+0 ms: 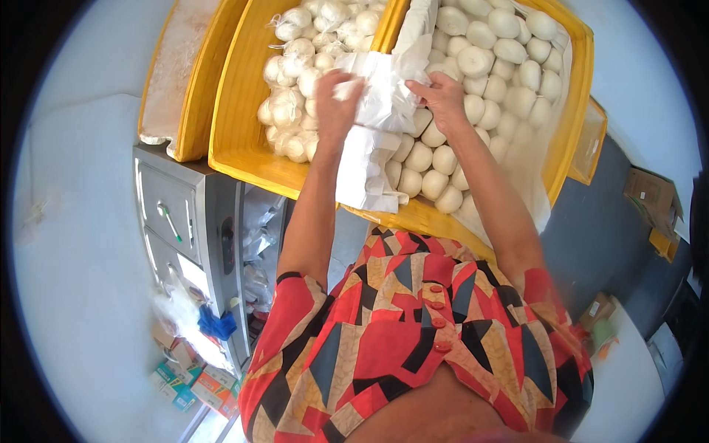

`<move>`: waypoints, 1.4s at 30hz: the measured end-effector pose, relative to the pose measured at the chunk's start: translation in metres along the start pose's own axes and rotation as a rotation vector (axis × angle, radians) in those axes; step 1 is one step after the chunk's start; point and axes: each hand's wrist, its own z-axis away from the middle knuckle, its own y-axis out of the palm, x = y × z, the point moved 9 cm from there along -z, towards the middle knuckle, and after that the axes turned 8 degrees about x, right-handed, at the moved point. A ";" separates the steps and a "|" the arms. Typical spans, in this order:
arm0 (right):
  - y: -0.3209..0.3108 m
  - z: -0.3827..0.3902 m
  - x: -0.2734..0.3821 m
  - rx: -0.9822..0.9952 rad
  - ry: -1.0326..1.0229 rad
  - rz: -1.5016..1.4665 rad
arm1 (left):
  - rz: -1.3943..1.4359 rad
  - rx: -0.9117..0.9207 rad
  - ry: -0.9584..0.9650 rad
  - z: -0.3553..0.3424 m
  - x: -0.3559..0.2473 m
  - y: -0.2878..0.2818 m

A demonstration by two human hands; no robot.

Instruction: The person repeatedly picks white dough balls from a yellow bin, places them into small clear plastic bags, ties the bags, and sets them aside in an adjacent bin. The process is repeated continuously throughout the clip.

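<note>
Right hand [444, 100] over the meeting edges of two crates, thumb and forefinger brought together, had a pinch on the upper right edge of a thin white plastic bag [380, 100]. Left hand [338, 107] was at the bag's other side with its fingers curled; they were blurred, and whether they gripped the film I could not tell. The bag lay crumpled between the two hands, above a stack of flat white bags [362, 170] that hung over the near rim. To the left, a yellow crate [240, 111] held round white pieces in clear knotted bags [284, 114], heaped toward its right side. To the right, a second yellow crate [580, 96], lined with a white sheet [528, 196], held many loose round white pieces [509, 50], packed close and touching. Farther left, a yellow-edged tray [203, 81] with a whitish inner face rested on a grey metal cabinet [166, 196]; a white and green marker [168, 220] showed on the cabinet's front. Below it were a blue cloth [216, 323] and some coloured cartons [173, 384]. At the far right stood an open cardboard box [650, 188]. Nearest of all was the person's patterned shirt [384, 354], red, black and tan, with red buttons down its front
</note>
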 end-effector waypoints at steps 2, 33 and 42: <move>0.020 0.005 0.009 0.049 -0.016 0.184 | 0.108 0.246 -0.091 -0.004 -0.007 0.041; -0.079 0.111 0.158 -0.083 -0.748 0.983 | 0.869 0.841 -0.563 0.055 -0.074 0.159; -0.001 0.165 0.093 0.115 -0.611 0.784 | 0.777 0.498 -0.394 0.038 -0.076 0.119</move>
